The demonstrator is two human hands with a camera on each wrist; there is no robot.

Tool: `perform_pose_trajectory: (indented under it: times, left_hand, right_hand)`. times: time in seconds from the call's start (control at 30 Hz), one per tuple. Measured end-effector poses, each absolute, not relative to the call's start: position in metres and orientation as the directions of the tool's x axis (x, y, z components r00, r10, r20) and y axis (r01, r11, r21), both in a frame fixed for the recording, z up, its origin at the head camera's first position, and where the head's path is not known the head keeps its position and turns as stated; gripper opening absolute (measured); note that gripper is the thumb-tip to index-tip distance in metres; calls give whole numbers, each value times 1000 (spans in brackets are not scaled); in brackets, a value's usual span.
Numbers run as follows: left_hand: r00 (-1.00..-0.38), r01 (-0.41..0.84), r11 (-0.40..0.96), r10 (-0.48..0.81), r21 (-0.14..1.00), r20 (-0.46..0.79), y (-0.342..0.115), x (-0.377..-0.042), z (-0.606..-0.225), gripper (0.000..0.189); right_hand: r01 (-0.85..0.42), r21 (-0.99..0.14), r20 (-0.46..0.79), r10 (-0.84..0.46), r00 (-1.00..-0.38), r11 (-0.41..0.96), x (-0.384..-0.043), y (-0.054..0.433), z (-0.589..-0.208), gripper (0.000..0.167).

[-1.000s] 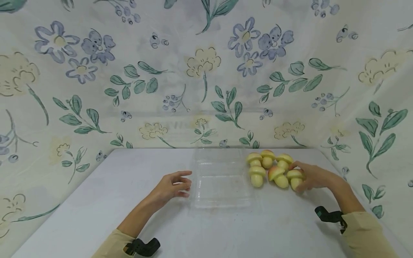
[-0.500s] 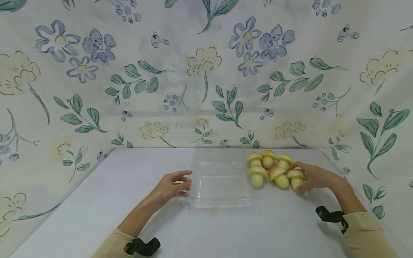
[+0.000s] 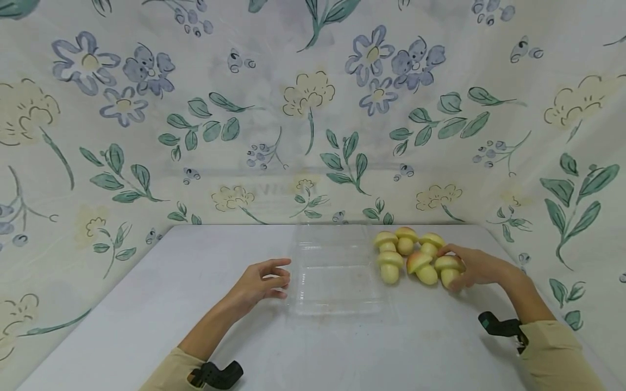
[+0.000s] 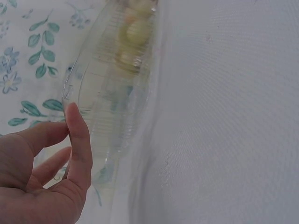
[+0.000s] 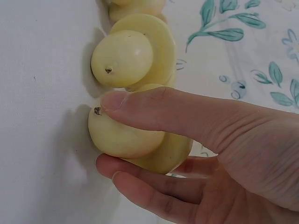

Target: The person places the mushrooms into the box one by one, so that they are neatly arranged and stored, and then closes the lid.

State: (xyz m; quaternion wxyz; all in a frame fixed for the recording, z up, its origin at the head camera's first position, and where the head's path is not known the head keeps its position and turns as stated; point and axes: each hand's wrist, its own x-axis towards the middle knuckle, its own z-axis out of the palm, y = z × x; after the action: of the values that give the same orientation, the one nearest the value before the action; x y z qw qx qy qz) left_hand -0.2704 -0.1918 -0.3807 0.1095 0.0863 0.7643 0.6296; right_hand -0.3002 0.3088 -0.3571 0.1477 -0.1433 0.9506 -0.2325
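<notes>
My right hand [image 3: 473, 267] holds a pale yellow toy mushroom [image 3: 450, 265] at the right front of a group of toy mushrooms [image 3: 421, 264]. In the right wrist view, my thumb lies across the mushroom's rounded stem [image 5: 124, 133] and the fingers bend under its other side. A clear plastic container [image 3: 337, 288] stands mid-table, its clear lid part [image 3: 332, 236] raised behind it. Beside the container's left edge is my left hand [image 3: 259, 282], fingers loosely spread. Its fingertips are right at the container's rim [image 4: 65, 88] in the left wrist view.
The mushrooms sit close together just right of the container, near the back of the white table [image 3: 313, 347]. A floral cloth [image 3: 313, 146] hangs behind the table's back edge. Black wrist cameras [image 3: 220, 374] stick out from both sleeves.
Almost nothing has moved. My right hand stays on the same mushroom, and the left hand keeps its place at the container's edge.
</notes>
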Motion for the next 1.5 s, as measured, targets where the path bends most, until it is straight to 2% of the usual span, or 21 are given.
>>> perform_pose_trajectory:
  times: [0.5,0.93,1.5]
  left_hand:
    - [-959,3,183,278,983,-49,-192,-271,-383,58]
    - [-959,3,185,279,983,-50,-192,-270,-382,57]
    - [-960,1,196,276,981,-54,-193,-270,-381,59]
  right_hand:
    - [-333,-432,-35,-385,-922,838,-291,304,-343,72]
    - [-405,-473,63,-428,-902,783,-288,298,-333,71]
    - [-437,-497,89,-457,-885,750,-281,285,-323,71]
